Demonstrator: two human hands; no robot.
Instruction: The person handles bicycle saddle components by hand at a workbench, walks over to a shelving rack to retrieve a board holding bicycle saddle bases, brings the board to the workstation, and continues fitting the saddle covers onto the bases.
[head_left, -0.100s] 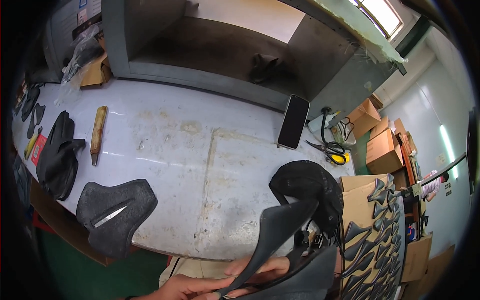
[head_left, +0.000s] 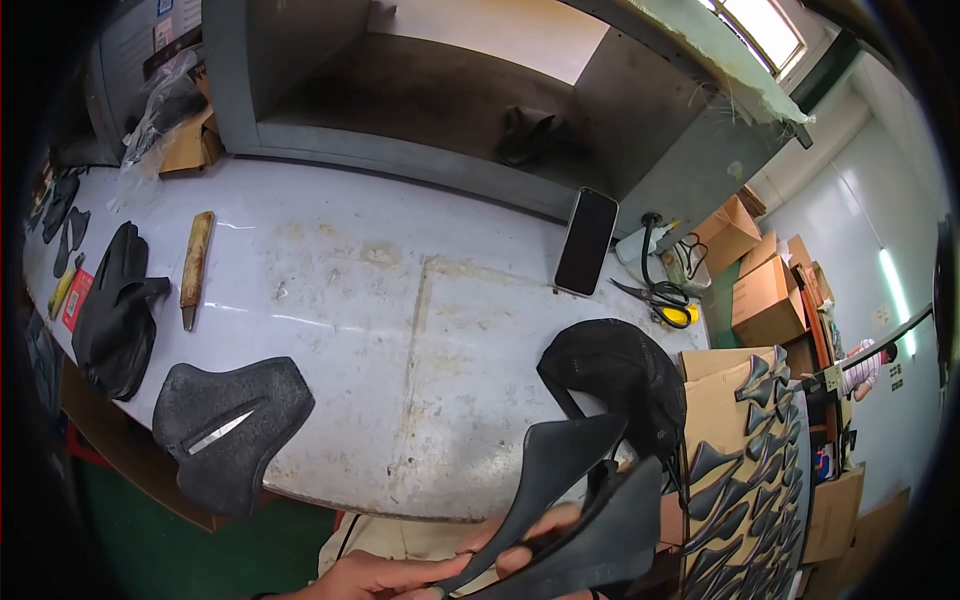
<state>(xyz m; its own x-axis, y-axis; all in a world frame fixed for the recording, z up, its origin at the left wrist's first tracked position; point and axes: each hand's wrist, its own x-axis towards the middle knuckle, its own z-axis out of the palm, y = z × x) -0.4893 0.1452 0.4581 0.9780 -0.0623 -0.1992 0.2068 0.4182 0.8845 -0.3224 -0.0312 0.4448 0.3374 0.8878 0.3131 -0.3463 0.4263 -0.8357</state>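
Low in the view, my left hand (head_left: 385,574) is closed on the narrow lower end of a black wedge-shaped shoe sole (head_left: 545,470). My right hand (head_left: 538,538) shows only its fingers, curled between this sole and a second black wedge-shaped shoe sole (head_left: 605,545) nearer to me. It grips the nearer sole; the rest of the hand is hidden behind it. Both soles lean up to the right, their broad ends raised, over the table's front edge. Just beyond them a black mesh cap (head_left: 625,375) lies on the table.
Several similar soles (head_left: 735,495) lie on cardboard at right. A phone (head_left: 587,242), black scissors (head_left: 660,296) and a container stand far right. At left are a wooden-handled blade (head_left: 197,268), a black glove-like item (head_left: 120,315) and a dark pad (head_left: 235,465) with a metal strip. A grey cabinet (head_left: 400,150) stands behind.
The nearer sole has tilted more upright, its broad end rising and shifting slightly left. The other sole has dipped a little, and my right fingers have shifted between them.
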